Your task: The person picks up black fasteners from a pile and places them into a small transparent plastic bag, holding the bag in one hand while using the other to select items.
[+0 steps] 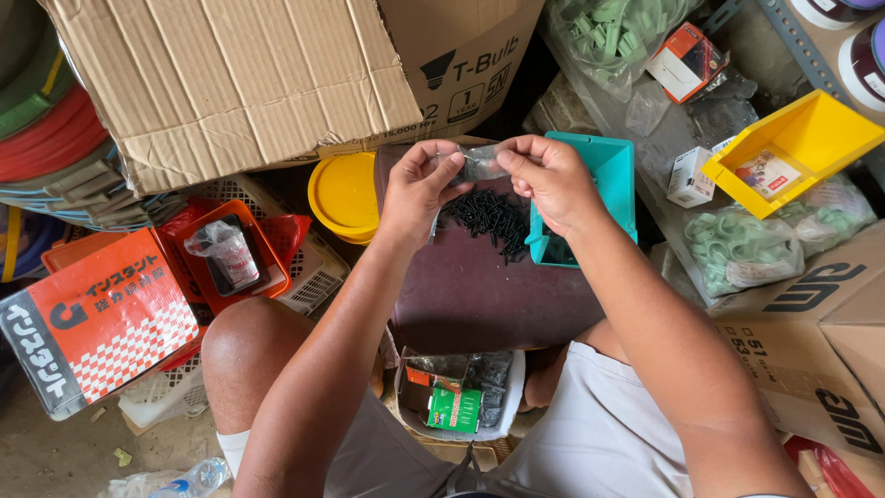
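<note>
Small clear plastic bag (pixel 479 162), crumpled and see-through, sits at the upper centre of the frame, pinched between both hands. The left hand (pixel 419 189) grips its left edge with thumb and fingertips closed on the film, and the right hand (pixel 551 177) nips the right edge the same way, so the bag is stretched between them (what it contains cannot be made out). Directly beneath the bag lies a loose pile of small black screws (pixel 489 218) on a dark maroon flat board (pixel 479 295) that fills the middle of the frame and rests over the person's lap. Touching the right side of the pile is a teal plastic parts bin (pixel 604 171), partly hidden behind the right hand.

At the upper left a large brown corrugated cardboard box (pixel 230 78) overhangs the scene, with a round yellow plastic lid (pixel 343 195) just below its lower right corner. An orange and white printed carton (pixel 97 318) lies at the left edge, beside a red-orange plastic tray (pixel 253 231). A yellow plastic parts bin (pixel 802 143) is at the upper right, above clear bags of pale green plastic fittings (pixel 737 249).
</note>
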